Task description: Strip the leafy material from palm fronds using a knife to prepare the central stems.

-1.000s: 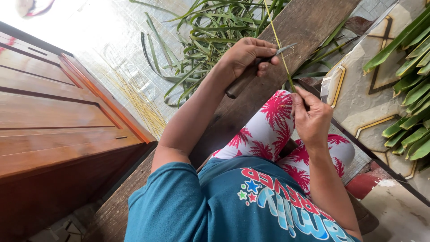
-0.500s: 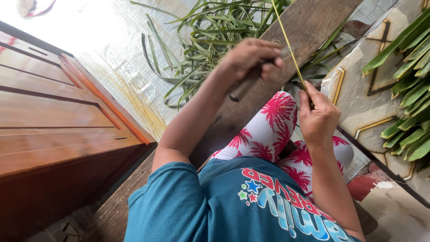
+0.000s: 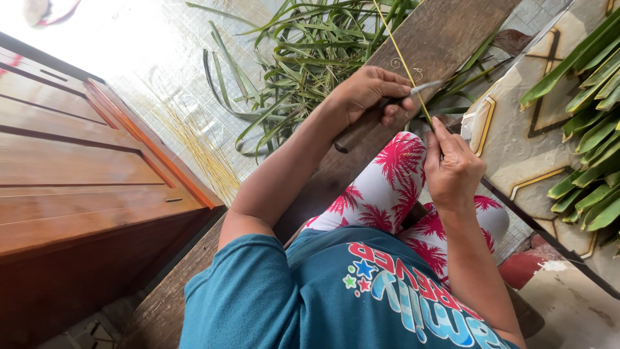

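yellow-green and thin, the leaf midrib (image 3: 402,61) runs up and away from the person's lap, pinched at its lower end by the right hand (image 3: 452,167), whose fingers are curled closed around it just above the knee. the left hand (image 3: 371,94) is wrapped tight on the dark handle of a small knife (image 3: 381,110), wrist bent, forearm reaching forward across the body; the grey blade pokes out past the fingers and touches the midrib just above the right hand. both hands sit close together over patterned red-and-white leggings (image 3: 394,184).

under the hands a long dark wooden plank (image 3: 445,32) slants away, serving as the worktop. beyond it a loose heap of green leaf strips (image 3: 303,52) lies on the pale tiled floor (image 3: 161,71), with a scatter of stripped yellow ribs (image 3: 200,148) near the left. a reddish wooden door (image 3: 84,174) fills the left side. fresh green fronds (image 3: 594,97) rest over a patterned panel on the right.
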